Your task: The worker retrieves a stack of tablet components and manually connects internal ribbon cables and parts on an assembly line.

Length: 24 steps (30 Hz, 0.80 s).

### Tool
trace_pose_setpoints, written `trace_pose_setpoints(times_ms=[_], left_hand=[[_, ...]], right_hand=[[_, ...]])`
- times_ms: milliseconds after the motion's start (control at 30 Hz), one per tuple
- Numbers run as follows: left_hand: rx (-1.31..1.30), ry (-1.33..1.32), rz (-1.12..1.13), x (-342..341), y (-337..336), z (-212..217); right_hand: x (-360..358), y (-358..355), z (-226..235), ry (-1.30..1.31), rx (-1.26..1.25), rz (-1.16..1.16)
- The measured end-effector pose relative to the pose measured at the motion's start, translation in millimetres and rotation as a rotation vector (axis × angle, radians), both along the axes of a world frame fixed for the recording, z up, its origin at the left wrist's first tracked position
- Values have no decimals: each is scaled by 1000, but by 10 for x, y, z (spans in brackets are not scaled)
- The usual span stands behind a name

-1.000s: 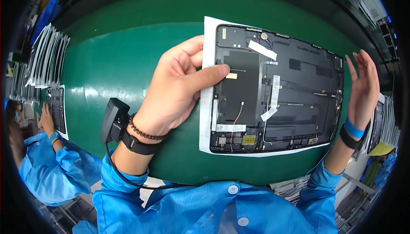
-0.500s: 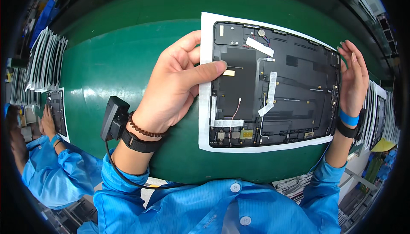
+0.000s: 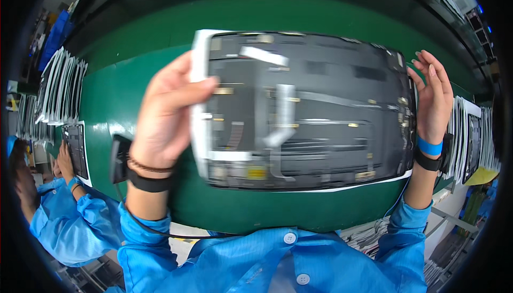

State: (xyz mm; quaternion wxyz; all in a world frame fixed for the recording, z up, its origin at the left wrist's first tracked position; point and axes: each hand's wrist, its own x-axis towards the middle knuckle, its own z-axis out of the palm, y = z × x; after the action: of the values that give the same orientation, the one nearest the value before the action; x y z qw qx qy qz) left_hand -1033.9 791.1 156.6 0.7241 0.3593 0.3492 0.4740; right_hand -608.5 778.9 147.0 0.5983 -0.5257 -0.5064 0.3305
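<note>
A black tablet back housing (image 3: 331, 111) lies on a white foam sheet (image 3: 199, 111). It carries strips of whitish tape, thin cables and a yellow square patch, all blurred by motion. My left hand (image 3: 165, 106) pinches the left edge of sheet and housing, thumb on top and the other fingers hidden below. At the opposite edge my right hand (image 3: 435, 98) stands upright with its fingers apart, close beside the housing. Whether its palm touches the edge cannot be made out.
Green mat (image 3: 128, 90) covers the bench. Racked white sheets (image 3: 61, 90) stand at far left, with more upright sheets (image 3: 459, 138) at right. A co-worker's hand (image 3: 65, 162) rests on another housing (image 3: 77, 149). A black cable (image 3: 187, 235) runs from my left wrist.
My left hand has moved left, carrying the housing and its sheet with it. The housing now looks larger. My right hand has shifted only slightly left.
</note>
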Motion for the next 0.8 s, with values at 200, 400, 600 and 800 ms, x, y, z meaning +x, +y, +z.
trace_pose_setpoints(times_ms=[200, 400, 600, 800], left_hand=[[77, 141, 238, -1446, -71, -29], [-20, 371, 316, -2052, -299, -281], [16, 612, 214, -2166, -236, -236], [257, 1704, 400, -2276, -326, -220]], right_hand=[[-36, -18, 31, -13, 25, 16], [-20, -41, 103, 44, 23, 55], [-454, -241, 506, -83, 33, 162], [-1175, -372, 750, -612, -49, 640]])
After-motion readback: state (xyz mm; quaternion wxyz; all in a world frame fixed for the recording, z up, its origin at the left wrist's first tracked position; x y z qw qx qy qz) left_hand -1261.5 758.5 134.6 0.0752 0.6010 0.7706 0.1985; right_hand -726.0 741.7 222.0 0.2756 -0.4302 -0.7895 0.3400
